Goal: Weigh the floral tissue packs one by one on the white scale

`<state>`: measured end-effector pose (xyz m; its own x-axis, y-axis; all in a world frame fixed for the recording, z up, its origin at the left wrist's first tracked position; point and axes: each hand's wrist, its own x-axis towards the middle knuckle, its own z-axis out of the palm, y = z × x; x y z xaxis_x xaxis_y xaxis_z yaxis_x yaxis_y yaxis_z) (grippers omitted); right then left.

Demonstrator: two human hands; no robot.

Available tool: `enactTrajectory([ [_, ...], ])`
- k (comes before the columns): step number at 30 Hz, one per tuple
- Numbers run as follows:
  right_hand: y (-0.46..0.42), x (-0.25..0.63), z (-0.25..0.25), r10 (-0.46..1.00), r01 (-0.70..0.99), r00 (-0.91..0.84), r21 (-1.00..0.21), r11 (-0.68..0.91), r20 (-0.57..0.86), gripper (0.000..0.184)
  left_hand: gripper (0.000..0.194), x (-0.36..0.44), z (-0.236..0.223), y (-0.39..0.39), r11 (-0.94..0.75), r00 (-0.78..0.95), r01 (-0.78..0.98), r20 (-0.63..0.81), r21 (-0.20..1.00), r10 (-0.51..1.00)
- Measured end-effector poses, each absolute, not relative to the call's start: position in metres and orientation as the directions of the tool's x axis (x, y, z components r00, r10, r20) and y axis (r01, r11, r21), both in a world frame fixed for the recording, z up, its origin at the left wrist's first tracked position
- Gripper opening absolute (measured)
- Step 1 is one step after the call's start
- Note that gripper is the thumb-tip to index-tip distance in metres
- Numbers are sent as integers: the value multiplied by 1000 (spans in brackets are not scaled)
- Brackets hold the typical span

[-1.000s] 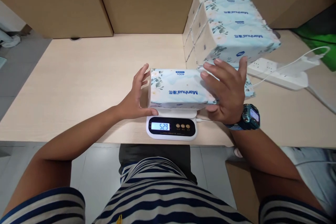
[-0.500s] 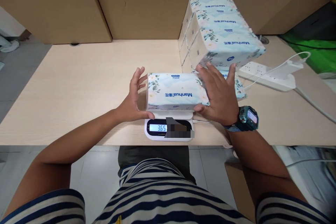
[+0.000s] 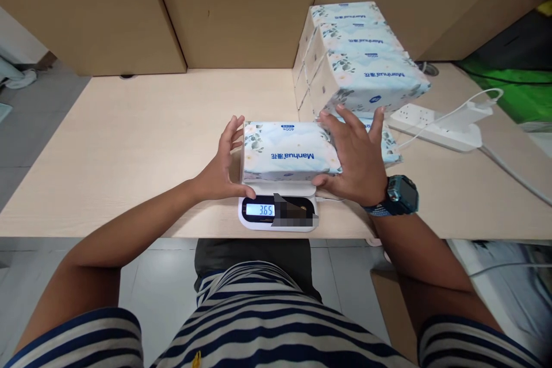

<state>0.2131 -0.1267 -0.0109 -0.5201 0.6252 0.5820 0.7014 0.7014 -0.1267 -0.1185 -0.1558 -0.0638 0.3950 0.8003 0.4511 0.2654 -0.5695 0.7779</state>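
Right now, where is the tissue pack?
In the head view, the tissue pack lies on the scale, between the left hand and right hand.

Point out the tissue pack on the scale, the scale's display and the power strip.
tissue pack [image 3: 288, 149], head view, middle of its top face.
scale's display [image 3: 260, 210], head view, on the lit digits.
power strip [image 3: 435, 130], head view, middle of its white top.

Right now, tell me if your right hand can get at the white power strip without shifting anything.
Probably yes. The right hand rests at the end of the tissue pack on the scale; the power strip lies to its right on bare desk, with only the lower pack's corner between.
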Motion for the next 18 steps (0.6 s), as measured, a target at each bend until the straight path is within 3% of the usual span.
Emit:
enactTrajectory([
  [10, -128, 212, -9, 604, 698, -508, -118, 706, 614, 108, 165, -120, -64, -155, -557, 435, 240, 425, 795, 794],
  [18, -126, 212, -11, 612, 716, -500, -106, 690, 613, 106, 147, -121, -66, -157, -538, 439, 188, 420, 822, 794],
])
